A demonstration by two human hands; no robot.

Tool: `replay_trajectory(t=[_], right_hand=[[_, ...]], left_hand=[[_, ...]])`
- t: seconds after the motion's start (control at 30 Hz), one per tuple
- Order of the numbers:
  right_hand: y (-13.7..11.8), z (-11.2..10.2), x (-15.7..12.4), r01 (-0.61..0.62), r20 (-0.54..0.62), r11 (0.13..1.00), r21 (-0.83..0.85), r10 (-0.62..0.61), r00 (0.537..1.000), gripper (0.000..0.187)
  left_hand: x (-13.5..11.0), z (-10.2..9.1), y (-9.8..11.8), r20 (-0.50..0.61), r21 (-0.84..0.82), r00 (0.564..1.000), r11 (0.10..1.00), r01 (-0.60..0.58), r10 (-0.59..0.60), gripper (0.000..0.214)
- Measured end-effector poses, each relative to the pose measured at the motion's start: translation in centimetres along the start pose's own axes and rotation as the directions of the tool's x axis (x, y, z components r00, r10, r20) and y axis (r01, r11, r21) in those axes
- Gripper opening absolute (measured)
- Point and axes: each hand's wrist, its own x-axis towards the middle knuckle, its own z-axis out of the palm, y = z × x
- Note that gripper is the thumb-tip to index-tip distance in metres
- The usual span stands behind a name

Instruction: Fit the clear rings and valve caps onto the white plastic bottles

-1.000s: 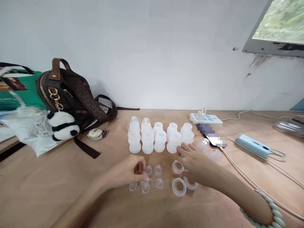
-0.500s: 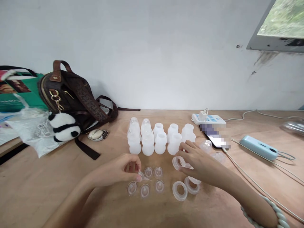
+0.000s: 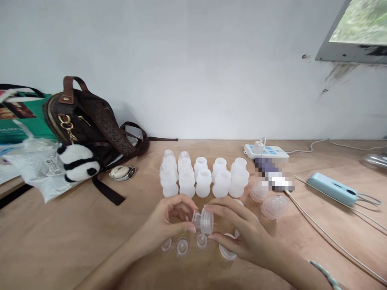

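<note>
Between thumb and fingers, my left hand point(image 3: 172, 217) grips a clear bottle nipple point(image 3: 196, 220). My right hand point(image 3: 242, 229) pinches a translucent screw ring point(image 3: 207, 221) by its edge. Ring and nipple are brought together face to face; whether the nipple sits inside the ring I cannot tell. Below the hands, several clear nipples point(image 3: 182, 246) lie on the table. More rings, one of them a ring point(image 3: 227, 249) at the front, are partly hidden by my right hand. White baby bottles point(image 3: 204, 183) stand in two rows behind; the left ones carry clear caps point(image 3: 184, 161).
Clear domed caps point(image 3: 275, 207) lie at right, close to a phone point(image 3: 273, 175) on a cable. Behind are a power strip point(image 3: 266, 151) and a blue power bank point(image 3: 331, 188). At left sit a backpack point(image 3: 87, 117) with a panda charm point(image 3: 78, 163), a mouse point(image 3: 121, 172) and plastic bags point(image 3: 39, 167).
My right hand has taken a ring from the group and moved left with it. My left hand has moved right with the nipple, so the two parts meet at the middle.
</note>
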Motion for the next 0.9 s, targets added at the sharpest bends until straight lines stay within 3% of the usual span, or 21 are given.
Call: replay_trajectory(t=[0.17, 0.33, 0.57, 0.77, 0.9], right_hand=[[-0.6, 1.3, -0.4, 0.021, -0.086, 1.000, 0.022, -0.020, 0.996, 0.028], [-0.3, 1.5, -0.5, -0.006, -0.162, 0.998, 0.062, 0.016, 0.987, 0.016], [-0.3, 1.1, -0.1, 0.071, -0.110, 0.997, -0.027, -0.074, 0.991, 0.012], [-0.6, 0.3, 0.3, -0.021, -0.021, 0.994, 0.107, 0.024, 1.000, 0.016], [-0.6, 0.1, 0.3, -0.100, -0.003, 0.971, 0.218, 0.103, 0.995, 0.017]], left_hand=[[-0.3, 1.9, -0.8, -0.049, -0.141, 0.996, 0.987, -0.076, 0.070, 0.030], [-0.4, 2.2, -1.7, -0.101, -0.194, 0.990, 0.974, -0.116, 0.098, 0.032], [-0.7, 2.2, -1.5, -0.036, -0.253, 0.995, 0.962, -0.101, 0.095, 0.031], [-0.7, 2.2, -1.2, -0.015, -0.159, 0.995, 0.983, -0.096, 0.095, 0.033], [-0.9, 2.2, -1.6, -0.010, -0.180, 0.995, 0.979, -0.096, 0.096, 0.032]])
